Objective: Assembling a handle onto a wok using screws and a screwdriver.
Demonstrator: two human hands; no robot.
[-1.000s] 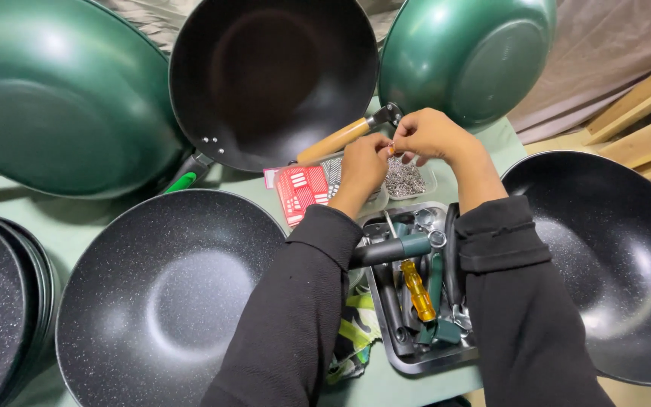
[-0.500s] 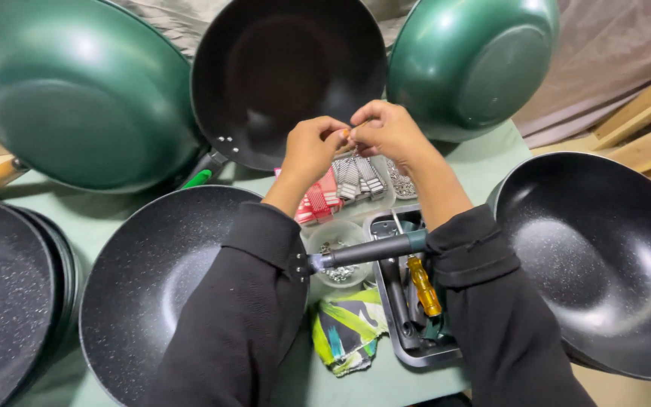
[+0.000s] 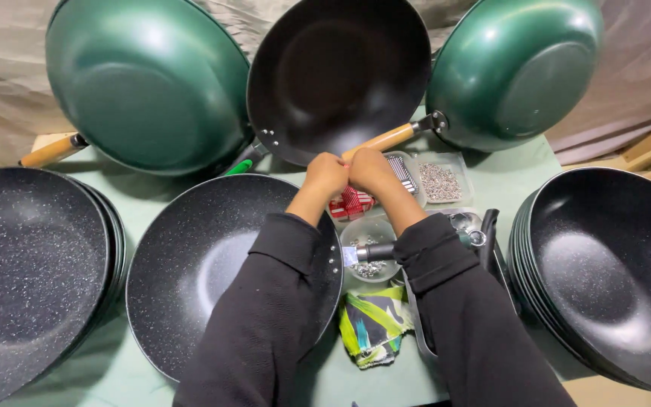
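1. Pressing left hand (image 3: 325, 175) and right hand (image 3: 371, 167) together, fingers pinching something too small to identify.
2. Hovering above red packet (image 3: 349, 203) beside screw tray (image 3: 440, 181).
3. Needing steady fingertip alignment, seemingly.

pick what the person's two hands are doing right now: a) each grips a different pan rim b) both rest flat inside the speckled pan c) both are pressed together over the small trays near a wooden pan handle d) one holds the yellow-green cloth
c: the left hand and right hand meet knuckle to knuckle above the small trays, just below the wooden pan handle; what they pinch is hidden.
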